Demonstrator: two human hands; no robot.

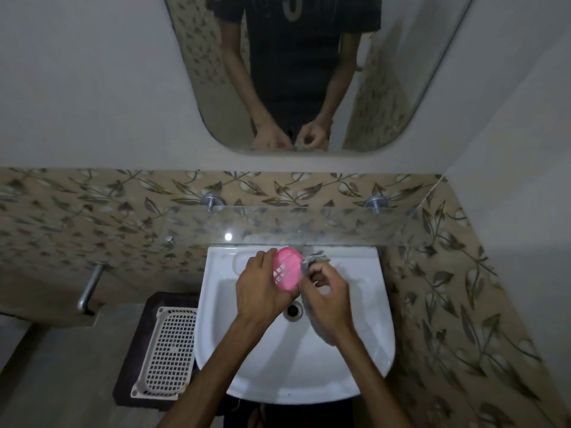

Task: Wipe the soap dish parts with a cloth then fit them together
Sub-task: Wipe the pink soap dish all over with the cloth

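Over the white sink [247, 359] my left hand [262, 285] grips a pink oval soap dish part [287, 268] with a patch of small slots in it, tilted up on edge. My right hand [327, 288] pinches a grey cloth [309, 264] against the right edge of the pink part. More of the cloth hangs down under my right wrist into the basin. No second soap dish part shows in the head view.
A glass shelf [293, 225] on two metal brackets runs above the sink, under a mirror [309, 72]. A white perforated plastic basket [168, 350] lies on a dark mat left of the sink. The drain [293, 310] is in the basin's middle. A metal pipe [89, 287] sticks out at left.
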